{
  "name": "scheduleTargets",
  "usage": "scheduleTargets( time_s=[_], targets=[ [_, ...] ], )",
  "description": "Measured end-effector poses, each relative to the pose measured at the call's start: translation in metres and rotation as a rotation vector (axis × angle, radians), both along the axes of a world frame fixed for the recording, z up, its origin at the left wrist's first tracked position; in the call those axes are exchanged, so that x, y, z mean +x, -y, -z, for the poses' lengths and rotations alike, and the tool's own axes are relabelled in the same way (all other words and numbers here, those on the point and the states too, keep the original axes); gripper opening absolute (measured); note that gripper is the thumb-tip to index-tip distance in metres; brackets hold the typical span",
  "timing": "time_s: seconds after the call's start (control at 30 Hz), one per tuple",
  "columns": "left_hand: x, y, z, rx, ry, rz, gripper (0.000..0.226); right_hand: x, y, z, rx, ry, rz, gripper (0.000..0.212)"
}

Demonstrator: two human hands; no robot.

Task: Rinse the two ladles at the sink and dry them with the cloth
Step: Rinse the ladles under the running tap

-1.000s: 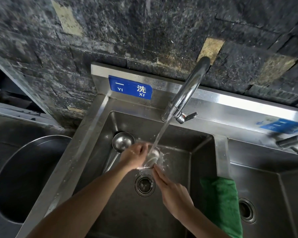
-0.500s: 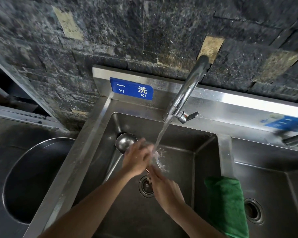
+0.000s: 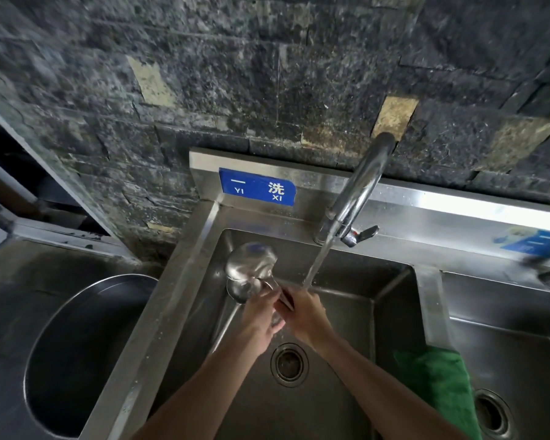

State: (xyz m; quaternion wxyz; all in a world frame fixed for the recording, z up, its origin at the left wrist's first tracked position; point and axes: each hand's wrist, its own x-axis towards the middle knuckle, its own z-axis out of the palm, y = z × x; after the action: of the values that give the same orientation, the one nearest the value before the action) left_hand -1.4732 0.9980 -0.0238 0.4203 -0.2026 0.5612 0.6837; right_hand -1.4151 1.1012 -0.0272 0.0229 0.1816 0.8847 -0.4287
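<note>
dark stone wall (image 3: 235, 74), steel counter (image 3: 29, 281)

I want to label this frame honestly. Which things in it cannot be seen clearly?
- Head view: the upper ladle bowl is motion-blurred; which hand holds it is unclear.
- The lower ladle is partly covered by the left hand.
- The right hand hides its own fingertips; its grip is unreadable.
- The green cloth is cut off by the bottom edge.
- The second blue sign is blurred, unreadable.
</note>
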Motion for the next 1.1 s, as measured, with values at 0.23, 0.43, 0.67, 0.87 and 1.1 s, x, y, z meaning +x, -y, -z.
scheduleTargets(
  time_s=[0.23, 0.43, 0.67, 0.87, 1.1],
  targets=[
    [-0.049, 0.007, -0.032, 0.122, -0.108, -0.136, 0.026, 0.047, -0.015, 0.012, 0.06, 0.098, 0.021, 0.028],
    [-0.026, -0.004, -0.043, 0.21, -0.149, -0.142, 0.03, 0.015, -0.008, -0.006, 0.114, 0.085, 0.063, 0.034],
    [-0.035, -0.002, -0.047, 0.222, -0.165, -0.176, 0.03, 0.041, -0.018, 0.006, 0.087, 0.192, 0.067, 0.024],
    [-0.065, 0.012, -0.06, 0.252, -0.233, -0.258, 0.025, 0.091, -0.04, 0.024, 0.289, 0.404, 0.215, 0.037],
    [-0.02, -0.005, -0.051, 0.215, -0.181, -0.136, 0.032, 0.031, -0.008, -0.011, 0.269, 0.197, 0.201, 0.033]
  ],
)
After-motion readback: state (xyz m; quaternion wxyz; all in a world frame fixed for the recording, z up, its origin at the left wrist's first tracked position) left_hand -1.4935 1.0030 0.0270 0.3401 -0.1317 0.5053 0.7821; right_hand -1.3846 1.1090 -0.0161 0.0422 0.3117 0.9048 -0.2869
